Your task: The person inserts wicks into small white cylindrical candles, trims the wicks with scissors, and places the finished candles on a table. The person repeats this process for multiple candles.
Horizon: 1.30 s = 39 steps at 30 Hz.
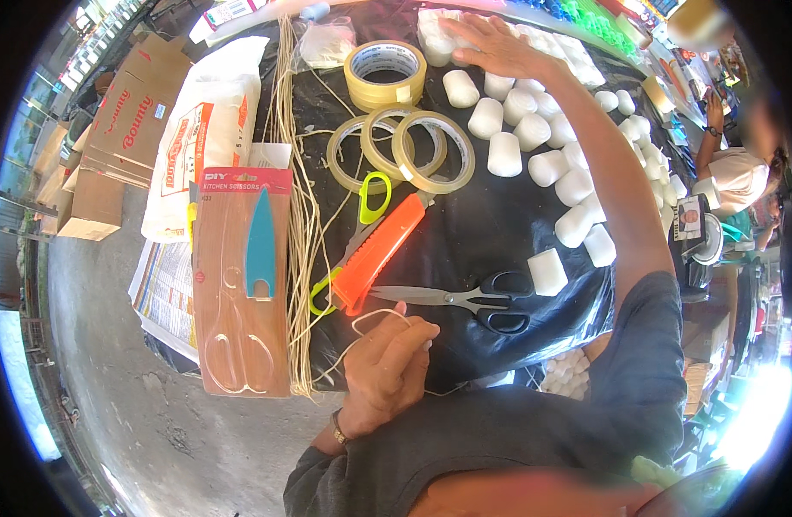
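My left hand point(383, 362) is at the near edge of the black-covered table, its fingers curled in around a thin cream string point(364, 320) that loops above the knuckles. Just beyond it lie black-handled scissors point(452, 296) and an orange box cutter point(380, 250) resting across green-handled scissors point(372, 198). My right hand point(490, 45) reaches to the far side, fingers outstretched over clear-wrapped packs of white cylinders point(436, 36). Whether its palm presses on them is hidden. Many loose white cylinders point(504, 155) spread below and beside my right forearm.
Rolls of clear tape point(385, 76) stand and lie mid-table. A long bundle of cream strings point(303, 258) runs along the left, beside a packaged kitchen scissors point(241, 327) and a white plastic bag point(211, 138). Cardboard boxes point(124, 129) stand left; another person point(740, 172) sits right.
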### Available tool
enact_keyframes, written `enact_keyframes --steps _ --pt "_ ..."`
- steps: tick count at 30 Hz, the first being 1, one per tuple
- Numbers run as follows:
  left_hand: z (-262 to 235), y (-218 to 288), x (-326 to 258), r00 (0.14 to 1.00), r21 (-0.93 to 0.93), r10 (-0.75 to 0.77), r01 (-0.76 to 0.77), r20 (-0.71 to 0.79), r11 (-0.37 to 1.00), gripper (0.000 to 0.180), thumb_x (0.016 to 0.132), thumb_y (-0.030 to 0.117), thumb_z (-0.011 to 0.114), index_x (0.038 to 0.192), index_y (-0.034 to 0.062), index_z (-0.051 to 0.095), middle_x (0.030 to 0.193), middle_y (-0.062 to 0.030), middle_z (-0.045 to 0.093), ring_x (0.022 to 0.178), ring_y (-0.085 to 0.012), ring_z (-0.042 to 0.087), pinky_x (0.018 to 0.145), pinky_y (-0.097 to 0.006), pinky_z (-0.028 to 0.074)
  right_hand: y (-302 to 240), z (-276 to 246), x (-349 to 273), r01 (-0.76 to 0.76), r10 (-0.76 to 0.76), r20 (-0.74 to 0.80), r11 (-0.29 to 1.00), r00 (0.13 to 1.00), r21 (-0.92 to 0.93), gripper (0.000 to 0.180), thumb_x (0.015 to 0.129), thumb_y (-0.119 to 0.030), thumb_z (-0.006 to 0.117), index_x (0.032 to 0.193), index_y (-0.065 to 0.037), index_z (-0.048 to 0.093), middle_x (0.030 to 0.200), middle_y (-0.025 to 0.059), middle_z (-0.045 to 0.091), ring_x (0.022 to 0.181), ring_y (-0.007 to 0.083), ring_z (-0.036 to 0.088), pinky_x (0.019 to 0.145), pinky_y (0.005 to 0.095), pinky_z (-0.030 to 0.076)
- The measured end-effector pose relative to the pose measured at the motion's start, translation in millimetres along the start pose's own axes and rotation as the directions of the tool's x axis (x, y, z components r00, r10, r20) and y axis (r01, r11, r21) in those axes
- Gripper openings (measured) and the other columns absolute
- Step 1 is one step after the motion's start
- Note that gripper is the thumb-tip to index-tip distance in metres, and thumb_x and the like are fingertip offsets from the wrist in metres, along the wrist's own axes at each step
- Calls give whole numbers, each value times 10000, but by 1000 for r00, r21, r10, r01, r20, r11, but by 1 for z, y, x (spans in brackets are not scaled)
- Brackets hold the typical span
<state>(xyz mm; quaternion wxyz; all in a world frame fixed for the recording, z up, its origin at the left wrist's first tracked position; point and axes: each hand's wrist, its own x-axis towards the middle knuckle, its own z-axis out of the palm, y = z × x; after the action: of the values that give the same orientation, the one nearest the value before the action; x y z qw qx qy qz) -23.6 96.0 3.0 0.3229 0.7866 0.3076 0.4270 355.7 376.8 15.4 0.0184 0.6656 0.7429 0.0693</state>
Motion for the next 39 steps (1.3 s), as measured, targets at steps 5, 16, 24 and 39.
enact_keyframes --steps 5,16,24,39 --pt "3 -1 -3 999 40 21 -19 -40 999 337 700 -139 647 1007 1 640 832 -107 659 722 -258 665 896 -428 559 -15 8 28 -130 130 -4 991 991 -9 632 941 -678 348 1513 -501 146 1634 74 119 1473 454 72 1083 765 110" --pt "3 -1 -3 999 2 19 -19 -35 1000 311 707 -149 634 982 -5 638 817 -113 651 718 -269 661 917 -435 546 172 15 -12 -66 67 -33 998 997 10 727 938 -693 353 1546 -313 233 1622 87 177 1496 323 132 1176 588 137" --pt "8 0 -4 997 60 41 -37 -63 997 295 724 -150 626 979 -1 621 784 -128 623 690 -294 643 903 -433 552 106 9 -52 -452 447 79 888 891 80 763 879 -788 289 1537 -411 199 1637 82 111 1480 427 100 1167 616 76" --pt "11 0 -3 995 70 46 -40 -89 997 237 765 -120 635 961 12 628 784 -115 627 644 -295 629 891 -377 552 68 10 -33 -179 181 -76 983 981 35 707 888 -697 473 1509 -416 285 1603 152 210 1440 486 193 1135 686 103"
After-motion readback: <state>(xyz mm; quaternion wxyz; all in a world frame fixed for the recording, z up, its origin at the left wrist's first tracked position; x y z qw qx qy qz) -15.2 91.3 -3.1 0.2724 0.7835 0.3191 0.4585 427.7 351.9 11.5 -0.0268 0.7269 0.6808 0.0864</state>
